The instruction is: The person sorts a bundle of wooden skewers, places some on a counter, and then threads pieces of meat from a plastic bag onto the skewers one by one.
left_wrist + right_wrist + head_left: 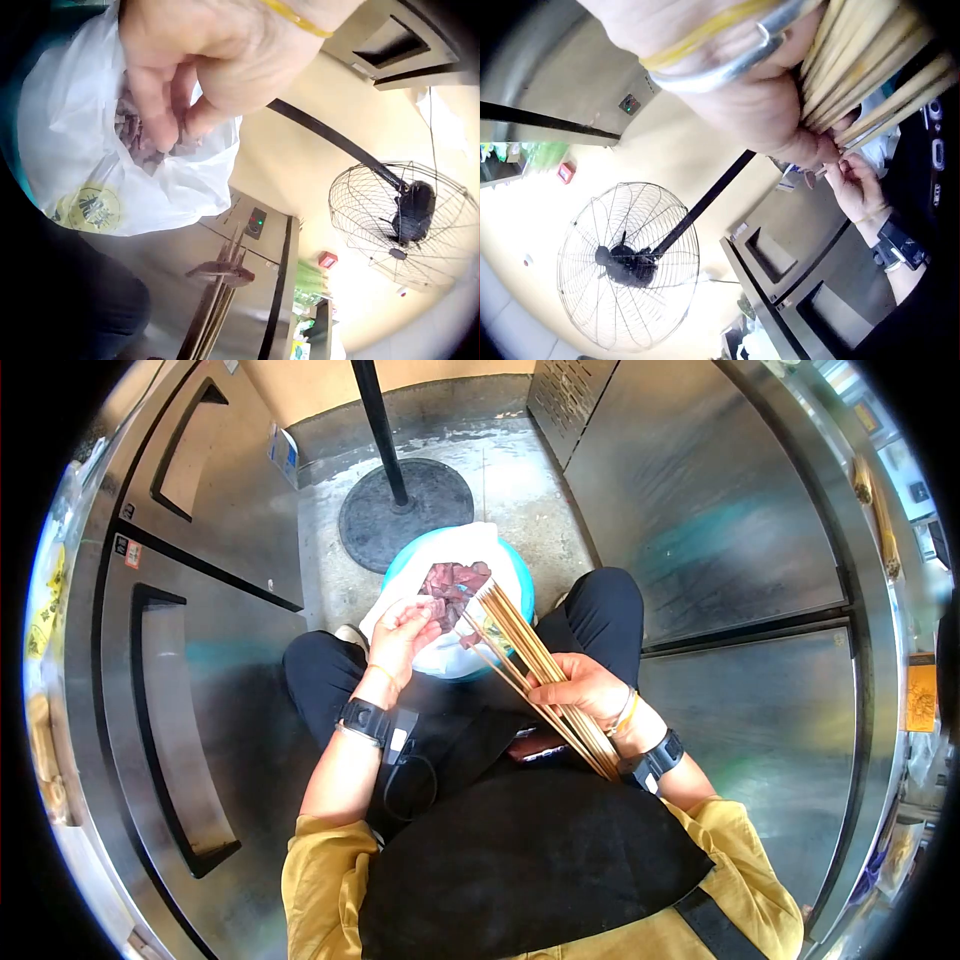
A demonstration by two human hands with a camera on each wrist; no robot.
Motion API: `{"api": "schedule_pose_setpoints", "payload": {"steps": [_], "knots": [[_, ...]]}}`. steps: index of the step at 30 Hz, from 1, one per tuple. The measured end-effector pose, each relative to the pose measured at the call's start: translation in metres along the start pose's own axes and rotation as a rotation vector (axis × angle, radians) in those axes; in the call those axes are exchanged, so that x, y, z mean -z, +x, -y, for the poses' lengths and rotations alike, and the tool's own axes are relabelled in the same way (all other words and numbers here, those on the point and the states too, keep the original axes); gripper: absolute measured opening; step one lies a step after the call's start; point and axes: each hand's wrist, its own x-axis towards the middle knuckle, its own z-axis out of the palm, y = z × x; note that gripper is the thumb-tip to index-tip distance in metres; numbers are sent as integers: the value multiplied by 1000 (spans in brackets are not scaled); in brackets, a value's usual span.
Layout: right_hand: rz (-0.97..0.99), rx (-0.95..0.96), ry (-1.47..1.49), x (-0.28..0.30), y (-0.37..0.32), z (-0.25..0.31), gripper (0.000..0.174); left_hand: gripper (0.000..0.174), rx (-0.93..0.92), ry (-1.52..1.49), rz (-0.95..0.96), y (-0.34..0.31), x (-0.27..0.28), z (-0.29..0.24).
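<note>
My right hand point(580, 688) grips a bundle of thin wooden sticks point(545, 665), their tips pointing up and left toward a white plastic bag point(470, 540). One or two sticks stand a little apart from the bundle, with a small piece of meat point(225, 273) on the tips. Dark red meat pieces point(455, 582) lie in the open bag. Over the bag's left edge, my left hand point(400, 640) pinches a piece of meat between thumb and fingers; in the left wrist view the left hand point(202, 67) is at the bag's mouth, its fingertips partly covering the piece.
The bag sits in a blue round container point(522, 575) between the knees. Behind it stands a black pole on a round base point(365, 525). Steel cabinets point(720, 510) flank both sides. A wire fan point(630, 266) shows in the wrist views.
</note>
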Motion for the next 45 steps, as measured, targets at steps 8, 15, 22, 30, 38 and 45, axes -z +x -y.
{"api": "schedule_pose_setpoints", "payload": {"steps": [8,15,22,30,38,45], "knots": [[-69,41,-80,12,4,-8,10,17,-506,1052,-103,35,6,16],[-73,-6,8,11,-1,-3,10,18,-542,1385,-219,64,-37,-1],[-92,25,-34,23,-2,-5,11,14,-547,1328,-216,76,-33,9],[-88,45,-229,26,18,-8,9,12,-311,539,-168,64,12,17],[-47,11,-257,9,25,-8,9,10,-196,177,-49,16,2,-8],[-71,20,-211,-8,25,-7,10,7,-163,259,133,-12,-24,-27]]}}
